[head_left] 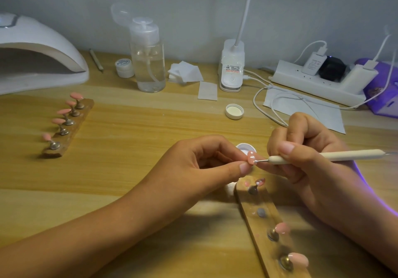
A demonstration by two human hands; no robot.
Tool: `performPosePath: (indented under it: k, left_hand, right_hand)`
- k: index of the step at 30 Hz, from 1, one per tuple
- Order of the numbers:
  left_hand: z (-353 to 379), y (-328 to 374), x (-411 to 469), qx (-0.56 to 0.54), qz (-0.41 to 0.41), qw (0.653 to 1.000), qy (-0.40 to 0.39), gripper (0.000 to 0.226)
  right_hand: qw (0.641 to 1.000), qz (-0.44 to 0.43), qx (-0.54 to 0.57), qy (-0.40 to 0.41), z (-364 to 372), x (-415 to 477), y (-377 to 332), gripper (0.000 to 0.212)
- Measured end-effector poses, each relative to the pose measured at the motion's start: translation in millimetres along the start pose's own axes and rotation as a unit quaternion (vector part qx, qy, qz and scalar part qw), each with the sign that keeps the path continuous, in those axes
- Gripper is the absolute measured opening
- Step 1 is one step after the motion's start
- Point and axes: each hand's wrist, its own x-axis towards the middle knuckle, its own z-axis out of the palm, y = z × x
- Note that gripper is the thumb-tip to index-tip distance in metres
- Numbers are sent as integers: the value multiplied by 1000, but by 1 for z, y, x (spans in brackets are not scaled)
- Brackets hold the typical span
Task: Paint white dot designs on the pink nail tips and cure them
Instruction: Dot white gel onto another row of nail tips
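Note:
My left hand (206, 161) pinches a pink nail tip (251, 157) that carries a few white dots. My right hand (305, 154) grips a cream dotting pen (344, 155), and its metal point touches the tip's lower edge. Just behind the tip a small white pot (245, 148) stands open. Below my hands lies a wooden holder strip (265, 230) with pink tips on metal stands; one stand spot is bare. A second wooden strip (71, 126) with several plain pink tips lies at the left. The white curing lamp (38, 55) stands at the far left.
A clear pump bottle (148, 62), a small white jar (124, 66), a pile of white wipes (187, 73) and a loose white lid (234, 111) lie behind. A desk lamp base (232, 68), power strip (318, 83) and cables (269, 105) fill the back right.

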Motion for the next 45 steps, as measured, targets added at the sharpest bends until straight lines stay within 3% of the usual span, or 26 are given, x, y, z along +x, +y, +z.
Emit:
performPosePath:
  k: [45]
  left_hand:
    - [-1, 0, -1, 10, 5, 1000, 0, 7]
  right_hand:
    - [1000, 15, -4, 10, -1, 2, 1, 17]
